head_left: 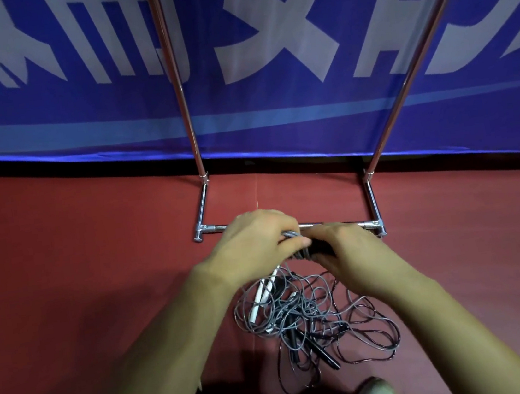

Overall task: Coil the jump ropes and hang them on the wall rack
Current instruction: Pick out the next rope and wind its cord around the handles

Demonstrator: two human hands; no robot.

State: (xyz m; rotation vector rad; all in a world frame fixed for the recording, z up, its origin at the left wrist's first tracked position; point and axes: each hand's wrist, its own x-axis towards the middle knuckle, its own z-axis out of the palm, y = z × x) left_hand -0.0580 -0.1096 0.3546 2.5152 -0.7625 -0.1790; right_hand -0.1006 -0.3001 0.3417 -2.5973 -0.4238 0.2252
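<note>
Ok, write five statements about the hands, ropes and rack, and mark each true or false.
1. The left hand and right hand both grip rope. True.
2. The pile of ropes hangs on the rack. False: it lies tangled on the floor.
3. A white handle lies in the pile. True.
4. The floor is green. False: it is red.
5. A blue banner hangs behind the rack. True.

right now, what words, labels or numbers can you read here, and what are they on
Blue banner: large white characters, cropped by the frame's top and crossed by the rack poles; unreadable.
Jump ropes and their handles: no print visible.
</note>
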